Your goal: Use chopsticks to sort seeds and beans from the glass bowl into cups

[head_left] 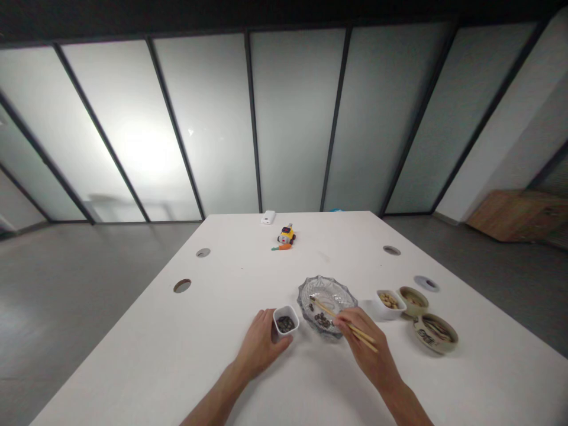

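My left hand (261, 345) grips a small white square cup (294, 327) from its left side, thumb in front and fingers behind. Dark seeds or beans (284, 323) lie inside the cup. In my right hand (364, 338) is a pair of light wooden chopsticks (327, 309), closed in the fingers. Their tips reach over a clear glass bowl (305, 284) with a scalloped rim, just right of the cup. Several dark brown beans (322, 320) rest in the near left part of the bowl. Whether the tips pinch a bean is too small to tell.
To the right stand a white cup (390, 315) of pale nuts and two patterned round bowls, one behind (415, 310) and one nearer (428, 342). Farther back lie a toy carrot (284, 247), a yellow toy car (287, 234) and a white device (268, 217). Round holes (182, 286) pierce the white table (213, 319).
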Demonstrator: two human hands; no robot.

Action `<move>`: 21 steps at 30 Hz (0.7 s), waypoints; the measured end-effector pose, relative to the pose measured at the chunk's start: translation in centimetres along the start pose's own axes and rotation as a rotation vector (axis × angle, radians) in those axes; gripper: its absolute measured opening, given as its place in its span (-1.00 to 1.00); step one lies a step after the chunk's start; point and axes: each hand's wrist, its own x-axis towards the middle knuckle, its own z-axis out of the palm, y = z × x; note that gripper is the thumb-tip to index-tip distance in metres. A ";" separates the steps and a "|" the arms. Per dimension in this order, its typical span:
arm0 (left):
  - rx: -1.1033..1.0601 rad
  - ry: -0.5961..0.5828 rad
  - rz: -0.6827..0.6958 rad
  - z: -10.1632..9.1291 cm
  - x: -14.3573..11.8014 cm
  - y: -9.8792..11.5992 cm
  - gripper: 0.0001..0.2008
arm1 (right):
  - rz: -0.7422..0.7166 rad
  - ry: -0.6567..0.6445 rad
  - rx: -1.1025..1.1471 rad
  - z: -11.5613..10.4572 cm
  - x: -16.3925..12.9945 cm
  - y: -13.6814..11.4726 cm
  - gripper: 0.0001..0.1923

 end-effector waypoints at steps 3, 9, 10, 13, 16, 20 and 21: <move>0.012 -0.015 -0.011 0.0 0.0 0.1 -0.73 | -0.007 -0.009 0.005 0.2 0.0 0.0 -0.66; 0.011 -0.017 -0.008 0.1 0.2 0.2 -0.70 | -0.047 -0.011 -0.013 0.2 0.0 0.1 -0.68; 0.012 -0.018 -0.010 0.1 0.2 0.2 -0.70 | -0.049 -0.011 -0.013 0.2 0.0 0.1 -0.69; 0.019 -0.022 -0.019 0.1 0.2 0.2 -0.69 | -0.038 -0.007 -0.013 0.1 0.1 0.1 -0.69; 0.029 -0.029 -0.020 0.0 0.2 0.3 -0.69 | -0.022 -0.006 -0.004 0.0 0.1 0.2 -0.68; 0.033 -0.036 -0.011 -0.1 0.2 0.5 -0.71 | 0.003 -0.029 0.009 -0.1 0.0 0.3 -0.69; 0.033 -0.035 -0.011 -0.1 0.1 0.5 -0.72 | 0.005 -0.032 0.008 -0.2 0.0 0.4 -0.70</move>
